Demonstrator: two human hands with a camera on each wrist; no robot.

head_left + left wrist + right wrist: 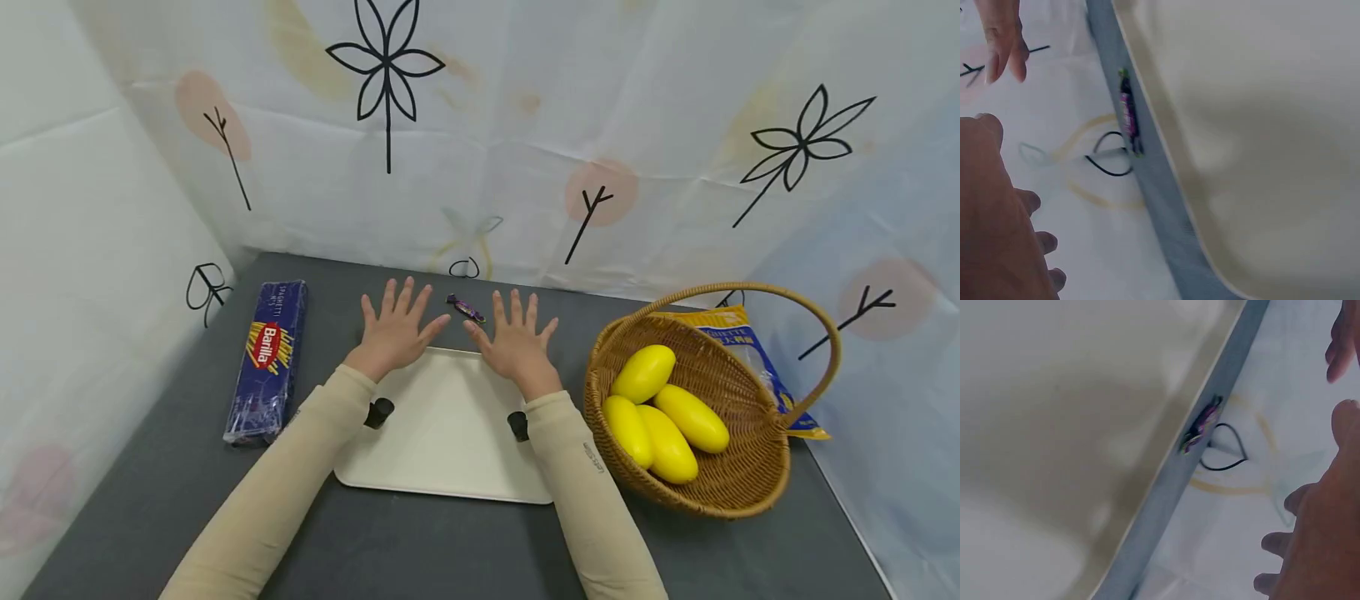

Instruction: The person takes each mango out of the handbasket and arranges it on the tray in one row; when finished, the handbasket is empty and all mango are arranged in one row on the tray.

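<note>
Candy (pixel 466 309) btwn spread hands, blurred in wrist views.

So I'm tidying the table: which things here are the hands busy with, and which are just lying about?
In hand:
left hand, right hand, both spread open
cream tray
wrapped candy

Lying about:
spaghetti pack
basket of yellow fruits
blue-yellow bag

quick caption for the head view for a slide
Open hands above a cream tray, a wrapped candy beyond.

Three yellow fruits (pixel 663 408), one basket (pixel 750 492), one tray (pixel 450 433), one candy (pixel 467 309).
</note>
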